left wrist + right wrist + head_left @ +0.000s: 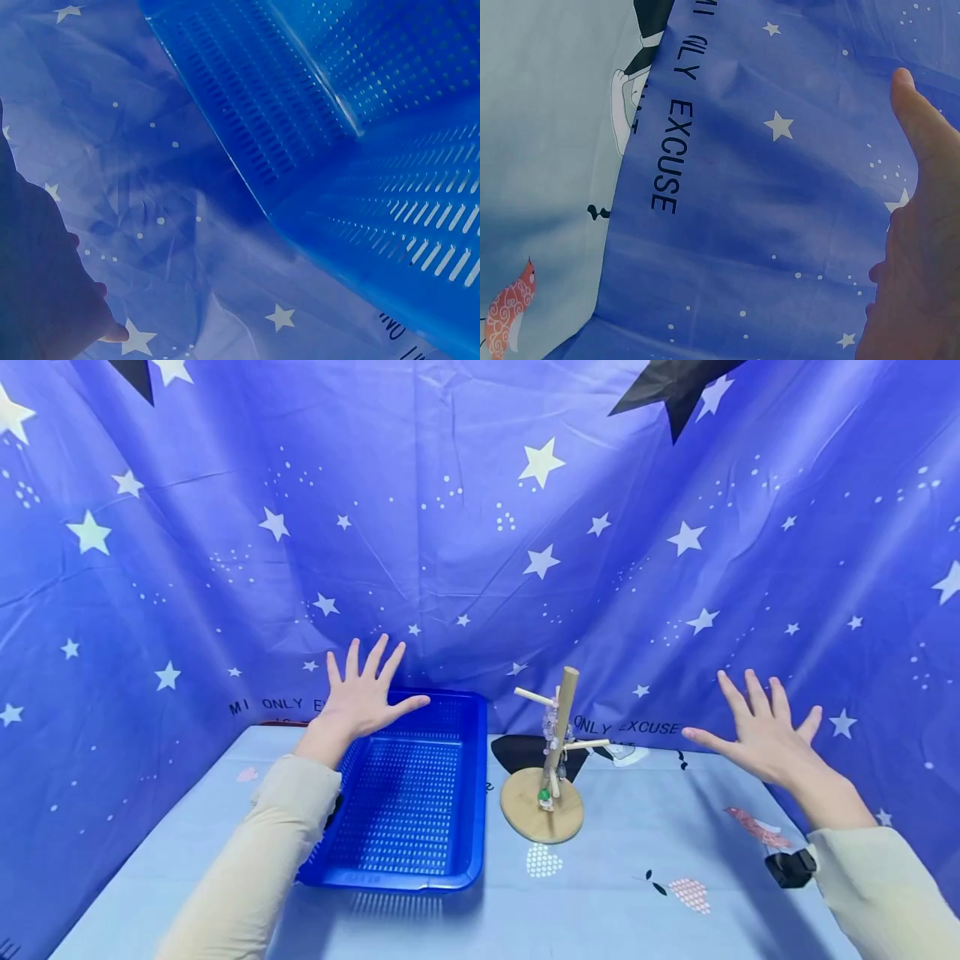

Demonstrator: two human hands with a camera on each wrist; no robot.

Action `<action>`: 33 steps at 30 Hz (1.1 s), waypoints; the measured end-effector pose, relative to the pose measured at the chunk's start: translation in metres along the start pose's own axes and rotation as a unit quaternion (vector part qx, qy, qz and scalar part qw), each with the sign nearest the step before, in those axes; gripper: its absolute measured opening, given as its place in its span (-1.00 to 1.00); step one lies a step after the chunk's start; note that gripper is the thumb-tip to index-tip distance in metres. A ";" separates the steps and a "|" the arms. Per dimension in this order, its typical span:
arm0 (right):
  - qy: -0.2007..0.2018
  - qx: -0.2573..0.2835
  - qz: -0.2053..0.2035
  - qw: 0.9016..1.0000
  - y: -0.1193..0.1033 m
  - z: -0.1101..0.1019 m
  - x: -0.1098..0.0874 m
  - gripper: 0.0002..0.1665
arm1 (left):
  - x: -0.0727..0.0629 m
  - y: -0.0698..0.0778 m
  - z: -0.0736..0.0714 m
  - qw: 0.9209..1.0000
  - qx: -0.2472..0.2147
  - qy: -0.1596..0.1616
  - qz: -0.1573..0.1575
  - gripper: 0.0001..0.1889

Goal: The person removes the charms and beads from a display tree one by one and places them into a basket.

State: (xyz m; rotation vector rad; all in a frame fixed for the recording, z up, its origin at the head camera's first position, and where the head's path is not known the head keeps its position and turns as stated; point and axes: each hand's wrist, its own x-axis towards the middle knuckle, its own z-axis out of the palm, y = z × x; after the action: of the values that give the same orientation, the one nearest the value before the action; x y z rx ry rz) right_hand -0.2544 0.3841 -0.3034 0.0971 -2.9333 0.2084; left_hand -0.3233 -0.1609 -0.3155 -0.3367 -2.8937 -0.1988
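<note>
My left hand (360,700) is raised with its fingers spread, over the far left part of a blue plastic basket (471,827); it holds nothing. In the left wrist view that hand (56,285) is a dark shape at the lower left, beside the slotted basket wall (247,97). My right hand (767,743), fingers also spread and holding nothing, is in the air at the right. A wooden stand (566,718) with pegs and a round base (525,810) is between the hands. Beaded bracelets (551,727) hang on it, and a small green-and-white piece (545,799) shows near its base.
A pale blue patterned cloth (600,893) covers the table. Behind it and at both sides hangs a blue-purple curtain (450,568) with stars. A black device (790,868) sits at the right wrist. Inside the basket only its perforated floor shows.
</note>
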 end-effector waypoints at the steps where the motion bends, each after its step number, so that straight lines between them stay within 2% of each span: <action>1: -0.001 0.001 0.000 1.000 0.000 0.001 0.000 0.30 | 0.000 0.001 0.000 1.000 0.000 0.002 0.000 0.07; 8: -0.006 0.007 0.001 1.000 -0.005 0.003 0.003 0.28 | 0.001 0.009 0.002 1.000 0.007 0.010 -0.002 0.07; 17: -0.013 0.013 -0.001 1.000 -0.012 0.005 0.005 0.29 | -0.001 0.014 0.003 1.000 0.001 -0.007 -0.003 0.01; 22: -0.012 0.017 -0.005 1.000 -0.016 0.005 0.007 0.28 | 0.003 0.020 0.004 1.000 -0.014 -0.001 -0.001 -0.01; 28: -0.021 0.027 -0.007 0.999 -0.022 0.019 0.001 0.30 | -0.002 0.026 0.013 1.000 -0.030 -0.010 0.001 -0.02; 33: -0.016 0.036 -0.010 0.999 -0.032 0.020 0.003 0.31 | -0.003 0.029 0.012 0.999 -0.038 0.002 0.001 -0.03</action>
State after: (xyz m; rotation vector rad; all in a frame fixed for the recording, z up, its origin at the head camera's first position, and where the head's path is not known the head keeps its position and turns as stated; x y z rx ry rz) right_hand -0.2589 0.3496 -0.3183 0.1404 -2.9562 0.3116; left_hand -0.3163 -0.1315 -0.3242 -0.3523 -2.8867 -0.3103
